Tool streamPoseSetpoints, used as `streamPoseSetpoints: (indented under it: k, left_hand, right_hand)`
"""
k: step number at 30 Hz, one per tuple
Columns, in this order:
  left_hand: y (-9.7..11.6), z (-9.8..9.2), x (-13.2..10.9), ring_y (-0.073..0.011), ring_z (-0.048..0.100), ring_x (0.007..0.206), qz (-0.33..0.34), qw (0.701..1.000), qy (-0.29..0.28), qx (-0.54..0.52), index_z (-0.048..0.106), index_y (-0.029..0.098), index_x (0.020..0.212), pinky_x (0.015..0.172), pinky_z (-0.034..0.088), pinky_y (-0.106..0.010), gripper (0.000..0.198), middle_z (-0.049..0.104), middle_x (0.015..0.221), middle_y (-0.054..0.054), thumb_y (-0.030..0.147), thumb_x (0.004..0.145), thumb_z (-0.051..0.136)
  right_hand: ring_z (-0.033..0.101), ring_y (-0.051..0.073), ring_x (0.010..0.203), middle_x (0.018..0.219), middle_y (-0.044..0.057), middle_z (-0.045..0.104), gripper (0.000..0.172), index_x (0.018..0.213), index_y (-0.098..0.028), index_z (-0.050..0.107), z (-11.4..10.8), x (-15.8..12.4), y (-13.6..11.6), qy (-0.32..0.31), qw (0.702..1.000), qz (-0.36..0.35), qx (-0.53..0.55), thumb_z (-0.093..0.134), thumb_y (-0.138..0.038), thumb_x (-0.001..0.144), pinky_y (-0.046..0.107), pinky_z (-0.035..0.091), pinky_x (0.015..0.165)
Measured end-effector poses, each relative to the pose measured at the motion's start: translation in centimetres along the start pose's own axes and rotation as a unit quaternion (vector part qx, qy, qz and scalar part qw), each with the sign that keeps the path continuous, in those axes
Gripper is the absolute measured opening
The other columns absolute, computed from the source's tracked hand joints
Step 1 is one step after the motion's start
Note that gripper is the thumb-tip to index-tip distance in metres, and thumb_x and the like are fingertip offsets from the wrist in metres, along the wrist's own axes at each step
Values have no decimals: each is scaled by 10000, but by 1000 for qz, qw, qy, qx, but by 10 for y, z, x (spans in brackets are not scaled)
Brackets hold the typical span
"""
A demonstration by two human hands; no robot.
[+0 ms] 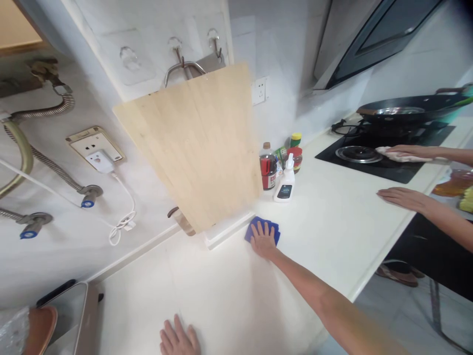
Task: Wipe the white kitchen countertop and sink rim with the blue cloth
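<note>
My right hand [263, 242] presses a folded blue cloth [272, 228] against the white countertop [221, 291], beside a low ledge at the wall. Its fingers are spread over the cloth. At the bottom edge, my left hand [179, 337] lies flat on the counter, fingers apart and nothing in them. A white spray bottle [285, 185] stands upright beyond the cloth, close to a dark sauce bottle [268, 167] and several small jars. Above my hands, a large wooden cutting board [201, 148] hangs against the wall.
Another person's hand holds a pale cloth [404, 154] on the black cooktop [402, 170]; their other hand [401, 196] rests on the counter. A wok [386, 118] sits at the back burner. At lower left is a rack [84, 315]; a plugged-in charger [99, 160] has a dangling cord.
</note>
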State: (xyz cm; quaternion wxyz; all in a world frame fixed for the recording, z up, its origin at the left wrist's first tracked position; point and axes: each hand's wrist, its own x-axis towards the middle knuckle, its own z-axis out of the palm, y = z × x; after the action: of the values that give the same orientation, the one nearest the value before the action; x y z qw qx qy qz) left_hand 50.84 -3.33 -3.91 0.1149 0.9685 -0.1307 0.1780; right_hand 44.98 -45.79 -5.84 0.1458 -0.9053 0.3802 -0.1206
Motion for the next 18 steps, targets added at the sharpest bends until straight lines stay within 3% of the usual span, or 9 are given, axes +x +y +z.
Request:
streamPoseSetpoints:
  k: [4, 10, 14, 18]
  left_hand:
    - [2, -9, 1, -400, 295, 1479, -3, 1000, -28, -3, 475, 76, 1442, 1144, 339, -606, 628, 425, 1538, -243, 401, 941, 281]
    - [5, -16, 1, -426, 324, 1458, 16, 1000, -18, 0, 513, 51, 1406, 1120, 353, -623, 621, 435, 1513, -284, 388, 930, 300]
    - [6, -18, 4, -411, 308, 1466, 32, 999, -1, 3, 503, 52, 1406, 1108, 362, -622, 648, 445, 1505, -276, 421, 932, 262]
    - [4, -10, 11, -403, 370, 1432, 14, 1000, -5, -24, 523, 95, 1398, 1081, 394, -610, 672, 473, 1492, -249, 470, 905, 262]
  right_hand:
    - [89, 428, 1509, 1630, 203, 175, 673, 1543, -108, 307, -2, -27, -58, -58, 997, -45, 3, 325, -406, 940, 739, -20, 1147]
    - [44, 354, 1530, 1657, 74, 129, 660, 1552, -234, 303, -14, -84, -130, -137, 973, -183, 36, 353, -508, 953, 646, -19, 1207]
    - [37, 343, 1531, 1656, 68, 148, 649, 1552, -233, 299, -28, -124, -144, -184, 940, -277, 70, 358, -498, 962, 627, 19, 1220]
    - [87, 336, 1528, 1643, 53, 212, 618, 1534, -270, 341, -36, -167, -125, -180, 926, -319, 93, 378, -500, 961, 622, 69, 1224]
